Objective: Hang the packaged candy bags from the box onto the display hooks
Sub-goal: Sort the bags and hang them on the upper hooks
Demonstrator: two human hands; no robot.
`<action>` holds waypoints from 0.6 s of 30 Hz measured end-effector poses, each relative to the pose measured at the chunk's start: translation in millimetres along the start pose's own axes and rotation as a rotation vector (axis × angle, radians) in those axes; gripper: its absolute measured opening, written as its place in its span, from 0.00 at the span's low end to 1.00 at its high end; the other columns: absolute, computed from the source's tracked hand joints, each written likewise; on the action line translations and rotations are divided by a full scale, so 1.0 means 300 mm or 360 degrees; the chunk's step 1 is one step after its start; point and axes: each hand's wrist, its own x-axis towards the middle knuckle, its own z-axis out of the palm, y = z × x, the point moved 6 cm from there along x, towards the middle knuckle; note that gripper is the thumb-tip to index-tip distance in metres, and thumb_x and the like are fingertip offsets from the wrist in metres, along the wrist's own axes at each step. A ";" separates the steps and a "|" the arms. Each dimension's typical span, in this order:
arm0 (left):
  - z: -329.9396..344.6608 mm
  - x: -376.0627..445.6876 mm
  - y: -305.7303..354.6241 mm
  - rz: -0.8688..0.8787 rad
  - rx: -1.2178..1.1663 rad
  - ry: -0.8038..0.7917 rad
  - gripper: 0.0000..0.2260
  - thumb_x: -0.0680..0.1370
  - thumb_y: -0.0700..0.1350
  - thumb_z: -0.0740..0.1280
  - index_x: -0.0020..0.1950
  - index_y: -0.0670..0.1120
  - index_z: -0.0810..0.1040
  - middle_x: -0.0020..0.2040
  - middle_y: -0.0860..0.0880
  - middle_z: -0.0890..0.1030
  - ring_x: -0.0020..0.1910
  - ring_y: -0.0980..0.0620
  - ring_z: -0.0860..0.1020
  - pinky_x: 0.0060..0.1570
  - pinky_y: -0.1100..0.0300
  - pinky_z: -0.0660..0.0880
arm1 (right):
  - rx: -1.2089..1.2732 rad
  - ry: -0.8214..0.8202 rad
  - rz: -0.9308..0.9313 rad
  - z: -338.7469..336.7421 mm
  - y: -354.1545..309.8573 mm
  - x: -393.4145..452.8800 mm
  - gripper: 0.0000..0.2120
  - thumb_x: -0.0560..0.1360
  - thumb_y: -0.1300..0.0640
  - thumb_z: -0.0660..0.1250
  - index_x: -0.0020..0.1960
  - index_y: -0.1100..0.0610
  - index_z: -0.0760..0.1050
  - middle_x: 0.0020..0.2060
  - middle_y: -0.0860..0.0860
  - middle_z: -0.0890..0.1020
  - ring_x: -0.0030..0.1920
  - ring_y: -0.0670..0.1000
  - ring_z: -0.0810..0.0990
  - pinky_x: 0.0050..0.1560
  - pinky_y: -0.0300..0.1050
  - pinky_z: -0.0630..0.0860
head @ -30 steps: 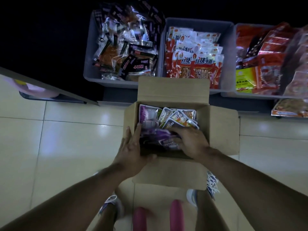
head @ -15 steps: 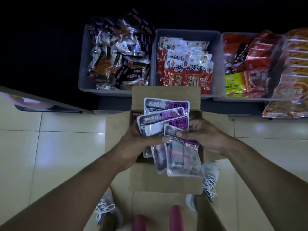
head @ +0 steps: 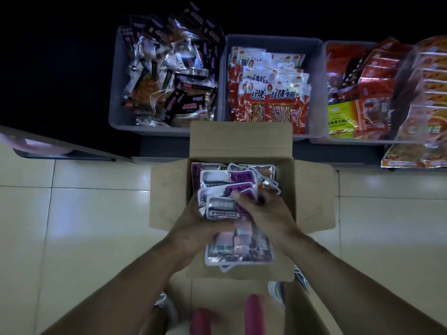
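Since half a second ago, the stack of candy bags (head: 232, 209) has been lowered toward the cardboard box (head: 242, 146), and the thumbs have been brought closer together over its top. More loose bags (head: 261, 174) are now uncovered inside the box, at the centre of the frame.

The box stands open on the pale tiled floor (head: 72, 226), its four flaps spread outward. Its far flap lies against the front of three grey bins along the upper edge: the left bin (head: 116, 117) with dark packets, the middle bin (head: 314, 68) with red and white packets, the right bin (head: 324, 139) with red and orange packets. Open floor is left to the left and right of the box; a dark shelf edge (head: 60, 146) crosses the left side of the frame.

Both forearms are extended from the lower corners toward the centre. The left hand (head: 191, 228) is wrapped around the left side of the stack, thumb on top. The right hand (head: 263, 211) is closed on the right side, its thumb pressed onto a purple label. The stack is thus clasped between both hands, fanned, its upper ends over the box opening and its lower ends hanging over the near flap. Shoes (head: 275, 288) are seen at the lower edge.
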 end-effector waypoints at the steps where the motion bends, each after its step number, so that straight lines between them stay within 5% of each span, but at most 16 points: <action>1: -0.016 -0.005 -0.011 0.0030 -0.0026 0.0071 0.35 0.59 0.40 0.83 0.65 0.48 0.78 0.54 0.46 0.88 0.53 0.44 0.87 0.58 0.43 0.82 | -0.0159 0.0060 -0.0054 -0.003 0.002 0.025 0.25 0.75 0.33 0.66 0.46 0.56 0.79 0.37 0.47 0.84 0.38 0.46 0.83 0.41 0.42 0.73; 3: -0.053 -0.019 -0.038 0.0107 -0.0097 0.0210 0.35 0.60 0.38 0.85 0.65 0.47 0.78 0.54 0.45 0.88 0.52 0.43 0.87 0.53 0.43 0.84 | -0.0424 0.0271 -0.0215 -0.024 0.002 0.092 0.15 0.83 0.45 0.62 0.59 0.55 0.79 0.55 0.51 0.84 0.55 0.50 0.83 0.51 0.42 0.74; 6: -0.119 -0.040 -0.090 0.0228 -0.0223 0.0427 0.32 0.63 0.35 0.83 0.65 0.42 0.78 0.56 0.40 0.87 0.53 0.38 0.86 0.51 0.40 0.84 | -0.0941 0.0098 -0.0130 -0.011 0.049 0.221 0.38 0.80 0.56 0.68 0.83 0.55 0.51 0.82 0.53 0.57 0.81 0.56 0.57 0.79 0.52 0.62; 9: -0.167 -0.072 -0.134 0.0269 -0.0252 0.0634 0.33 0.63 0.36 0.84 0.66 0.41 0.77 0.56 0.41 0.86 0.54 0.38 0.86 0.51 0.41 0.84 | -0.1094 -0.0038 0.0031 0.017 0.103 0.299 0.46 0.78 0.61 0.69 0.84 0.55 0.41 0.83 0.54 0.48 0.83 0.57 0.48 0.82 0.53 0.52; 15: -0.233 -0.091 -0.142 0.0291 -0.0197 0.0777 0.28 0.67 0.31 0.80 0.65 0.41 0.76 0.53 0.44 0.87 0.51 0.44 0.87 0.43 0.58 0.85 | -0.1381 0.0072 -0.0089 0.018 0.155 0.323 0.36 0.74 0.58 0.72 0.79 0.52 0.63 0.73 0.57 0.70 0.73 0.61 0.67 0.74 0.50 0.66; 18: -0.229 -0.094 -0.114 0.0319 -0.0225 0.0747 0.26 0.68 0.30 0.78 0.64 0.39 0.77 0.53 0.42 0.87 0.48 0.47 0.87 0.38 0.62 0.83 | -0.1295 -0.0016 -0.0166 0.043 0.154 0.255 0.25 0.76 0.55 0.69 0.71 0.52 0.67 0.64 0.58 0.79 0.64 0.62 0.77 0.60 0.50 0.76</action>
